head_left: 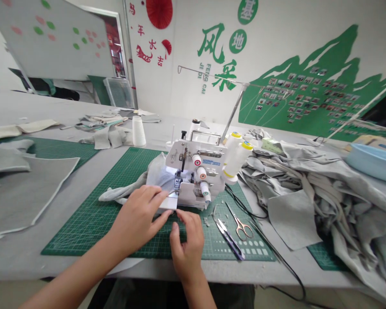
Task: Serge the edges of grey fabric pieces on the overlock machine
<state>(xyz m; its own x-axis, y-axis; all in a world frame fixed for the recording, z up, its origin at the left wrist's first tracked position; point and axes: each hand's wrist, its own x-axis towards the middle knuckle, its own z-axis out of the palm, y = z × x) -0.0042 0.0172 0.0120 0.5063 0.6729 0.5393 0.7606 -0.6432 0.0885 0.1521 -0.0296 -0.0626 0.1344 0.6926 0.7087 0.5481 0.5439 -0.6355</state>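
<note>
A white overlock sewing machine (196,171) stands on a green cutting mat (93,214), its work light on. Grey fabric (125,192) lies over the left side of its bed and trails left onto the mat. My left hand (140,216) rests over the front of the bed, beside the fabric, fingers stretched toward the presser foot and thumb apart along the front edge. My right hand (189,240) is just in front of the bed, fingertips at its front corner, thumb and forefinger apart. Whether either hand pinches a fabric edge is too small to tell.
Thread snips (230,241) and small scissors (242,227) lie right of my right hand. Black cables (244,204) run past them. Grey fabric pieces (296,206) heap at the right beside a blue basin (373,161). A white thread cone (138,132) stands behind; flat grey fabric (35,189) lies left.
</note>
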